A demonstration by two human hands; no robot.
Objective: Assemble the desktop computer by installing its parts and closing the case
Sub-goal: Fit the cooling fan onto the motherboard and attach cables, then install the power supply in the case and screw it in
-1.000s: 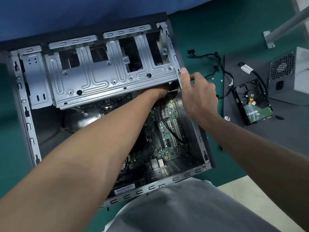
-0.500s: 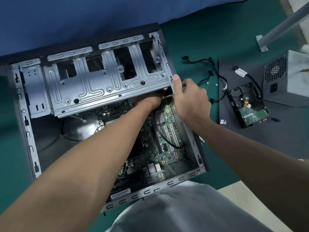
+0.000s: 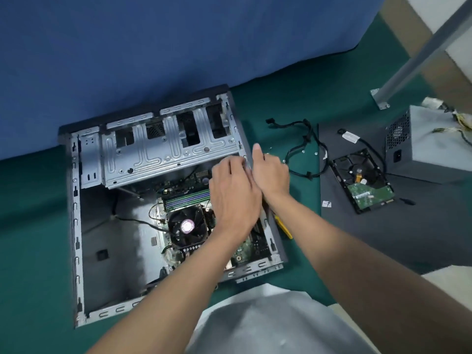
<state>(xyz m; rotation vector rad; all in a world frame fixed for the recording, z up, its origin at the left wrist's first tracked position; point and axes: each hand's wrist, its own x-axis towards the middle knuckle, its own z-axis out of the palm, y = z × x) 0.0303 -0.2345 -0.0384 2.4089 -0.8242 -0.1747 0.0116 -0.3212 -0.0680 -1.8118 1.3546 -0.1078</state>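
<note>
Open computer case (image 3: 75,221), left hand (image 3: 235,198) spread over motherboard (image 3: 242,252), right hand (image 3: 271,175) at case rim, grip unclear

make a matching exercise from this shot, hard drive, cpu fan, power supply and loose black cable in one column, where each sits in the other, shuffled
Things:
1. hard drive
2. cpu fan
3. power supply
4. loose black cable

Places:
A. inside the open case, on the motherboard
B. on the green mat, between case and panel
C. flat on the dark side panel, circuit board up
D. furthest right, a grey box with a vent grille

Pairs: 1-C, 2-A, 3-D, 4-B
</note>
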